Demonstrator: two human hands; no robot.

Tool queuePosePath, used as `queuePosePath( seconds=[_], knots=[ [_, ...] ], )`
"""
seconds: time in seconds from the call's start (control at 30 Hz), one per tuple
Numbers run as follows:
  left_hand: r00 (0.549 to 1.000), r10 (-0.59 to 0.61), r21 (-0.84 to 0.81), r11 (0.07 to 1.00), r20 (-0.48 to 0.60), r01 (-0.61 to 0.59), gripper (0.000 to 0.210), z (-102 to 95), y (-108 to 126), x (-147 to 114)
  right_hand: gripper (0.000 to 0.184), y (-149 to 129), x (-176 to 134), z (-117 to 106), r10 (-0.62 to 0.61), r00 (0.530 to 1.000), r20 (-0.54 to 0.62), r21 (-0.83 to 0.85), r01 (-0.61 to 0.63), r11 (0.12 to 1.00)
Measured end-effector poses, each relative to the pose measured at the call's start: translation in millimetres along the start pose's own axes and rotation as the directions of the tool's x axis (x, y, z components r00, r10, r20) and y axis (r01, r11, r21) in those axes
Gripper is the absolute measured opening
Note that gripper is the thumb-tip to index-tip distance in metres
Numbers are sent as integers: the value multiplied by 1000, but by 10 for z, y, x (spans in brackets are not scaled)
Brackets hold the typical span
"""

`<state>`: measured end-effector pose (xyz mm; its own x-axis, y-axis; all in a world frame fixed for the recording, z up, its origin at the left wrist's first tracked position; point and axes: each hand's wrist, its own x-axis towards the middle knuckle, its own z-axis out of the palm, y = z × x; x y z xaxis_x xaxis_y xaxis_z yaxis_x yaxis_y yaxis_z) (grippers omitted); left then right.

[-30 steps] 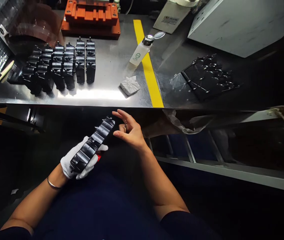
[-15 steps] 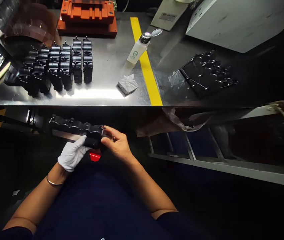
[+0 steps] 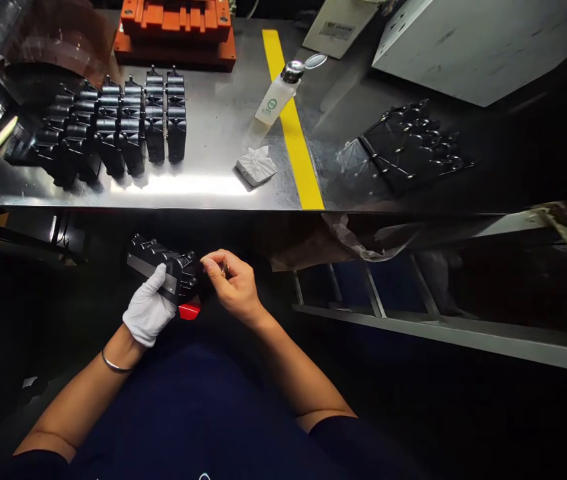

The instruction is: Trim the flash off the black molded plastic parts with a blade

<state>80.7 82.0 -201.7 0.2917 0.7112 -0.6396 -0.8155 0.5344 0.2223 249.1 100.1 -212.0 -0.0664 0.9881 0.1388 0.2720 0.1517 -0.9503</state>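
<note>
My left hand (image 3: 149, 308), in a white glove, is closed round a ridged black plastic part (image 3: 156, 263) below the bench edge. The part is tilted, with a smooth flat side facing me and its knobbed end toward the right. Bare and pinched closed, my right hand (image 3: 236, 283) is just right of that end, apart from it. Something small and shiny shows at its curled fingers; I cannot make out what it is. A bit of red (image 3: 190, 311) shows beneath the part.
Several similar black parts (image 3: 154, 127) stand in rows on the metal bench (image 3: 213, 147). Also there are an orange fixture (image 3: 176, 50), a white pump bottle (image 3: 274, 100), folded white wipes (image 3: 256, 165), yellow tape (image 3: 296, 143) and a black branched frame (image 3: 403, 143). A metal rack (image 3: 438, 337) is lower right.
The black part has been turned in my left hand, so its right end now faces more toward me. My right hand has come off the part, its fingers now pinched beside it.
</note>
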Motion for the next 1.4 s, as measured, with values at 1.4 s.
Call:
queuePosePath(
  seconds=[1.4],
  knots=[
    [974,-123,-168,982,-190,91,29,167,18,-235,38,-210,340,-361,-555,718,420,-424,696,579]
  ],
)
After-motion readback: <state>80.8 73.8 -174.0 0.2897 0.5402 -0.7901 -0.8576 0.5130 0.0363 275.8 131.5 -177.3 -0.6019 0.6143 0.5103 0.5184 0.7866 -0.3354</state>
